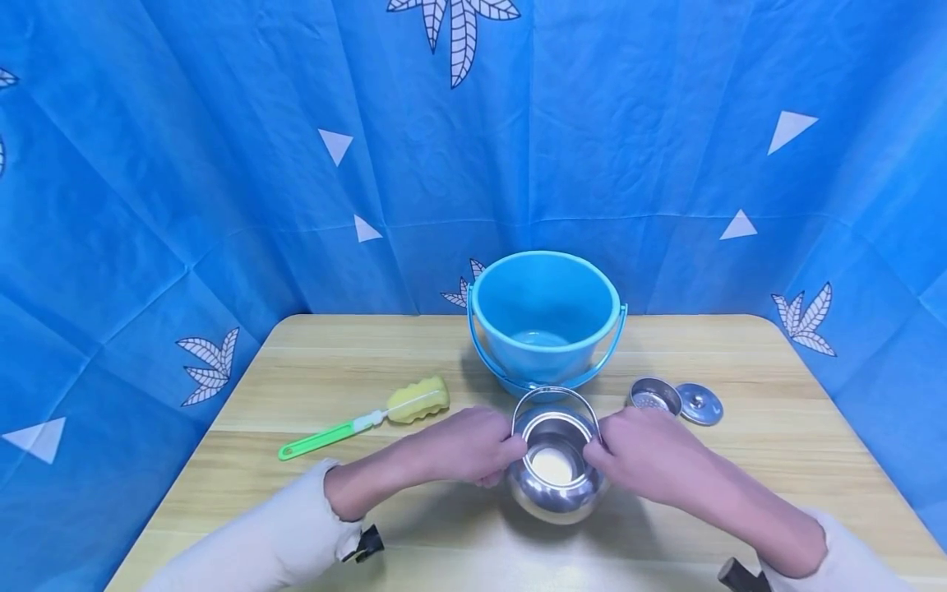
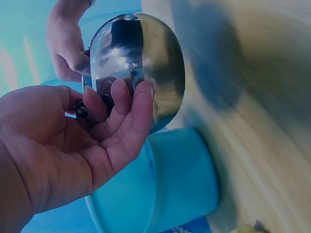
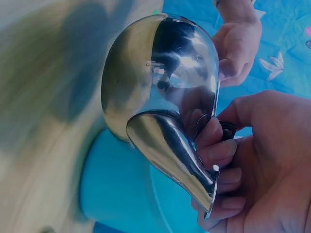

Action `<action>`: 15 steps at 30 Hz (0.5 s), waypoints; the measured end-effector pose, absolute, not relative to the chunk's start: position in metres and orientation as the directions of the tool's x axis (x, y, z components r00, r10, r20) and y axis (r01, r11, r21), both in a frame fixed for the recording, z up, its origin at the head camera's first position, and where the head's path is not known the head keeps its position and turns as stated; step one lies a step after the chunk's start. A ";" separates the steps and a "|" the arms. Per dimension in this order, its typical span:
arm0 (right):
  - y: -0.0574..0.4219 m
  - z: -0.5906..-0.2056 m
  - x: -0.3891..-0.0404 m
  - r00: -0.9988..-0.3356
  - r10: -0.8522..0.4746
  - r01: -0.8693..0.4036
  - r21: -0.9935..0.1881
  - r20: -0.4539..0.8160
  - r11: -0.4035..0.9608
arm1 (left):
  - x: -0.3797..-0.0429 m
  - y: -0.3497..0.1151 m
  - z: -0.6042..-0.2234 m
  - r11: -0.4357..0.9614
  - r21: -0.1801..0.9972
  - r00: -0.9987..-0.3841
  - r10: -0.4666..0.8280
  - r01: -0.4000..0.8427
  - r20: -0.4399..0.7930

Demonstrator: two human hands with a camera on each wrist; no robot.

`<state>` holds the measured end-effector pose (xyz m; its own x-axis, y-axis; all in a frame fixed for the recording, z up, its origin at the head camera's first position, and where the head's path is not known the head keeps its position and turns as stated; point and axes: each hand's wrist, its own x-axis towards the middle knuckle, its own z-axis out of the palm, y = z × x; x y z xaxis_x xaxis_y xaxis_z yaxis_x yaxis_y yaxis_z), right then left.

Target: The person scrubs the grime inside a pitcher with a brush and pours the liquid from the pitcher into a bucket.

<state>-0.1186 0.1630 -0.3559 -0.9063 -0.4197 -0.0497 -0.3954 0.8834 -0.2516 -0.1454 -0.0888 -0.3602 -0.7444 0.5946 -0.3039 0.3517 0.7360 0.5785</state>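
A shiny steel kettle [image 1: 558, 497] with no lid on it is held above the table, its round mouth facing up toward the head camera. My left hand [image 1: 477, 444] grips it at one side of the rim, where the wire handle [image 1: 555, 389] joins. At the opposite side my right hand [image 1: 644, 452] pinches the other handle joint. The right wrist view shows the short spout [image 3: 167, 155] beside the right fingers. Curled fingers of the left hand [image 2: 73, 141] lie against the kettle's body in the left wrist view.
Behind the kettle stands a light blue bucket [image 1: 543, 360] with its handle hanging forward. To the left lies a bottle brush [image 1: 362, 423] with a yellow sponge head and green handle. A small steel strainer [image 1: 654, 395] and a round lid [image 1: 699, 404] are at the right.
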 end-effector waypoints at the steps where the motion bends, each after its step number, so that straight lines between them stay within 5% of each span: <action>1: 0.163 -0.353 -0.118 -0.906 -0.419 -0.395 -0.254 -0.049 0.883 | -0.145 -0.089 -0.358 0.742 0.565 -0.747 0.593 0.362 -0.300; 15: 0.166 -0.314 -0.118 -0.915 -0.404 -0.394 -0.252 0.015 0.884 | -0.145 -0.086 -0.320 0.742 0.558 -0.777 0.578 0.372 -0.251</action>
<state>-0.1175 0.1657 -0.3139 -0.9149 -0.4035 0.0149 -0.3940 0.8839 -0.2519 -0.1452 -0.0857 -0.3195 -0.7767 0.5777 -0.2512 0.3717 0.7422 0.5576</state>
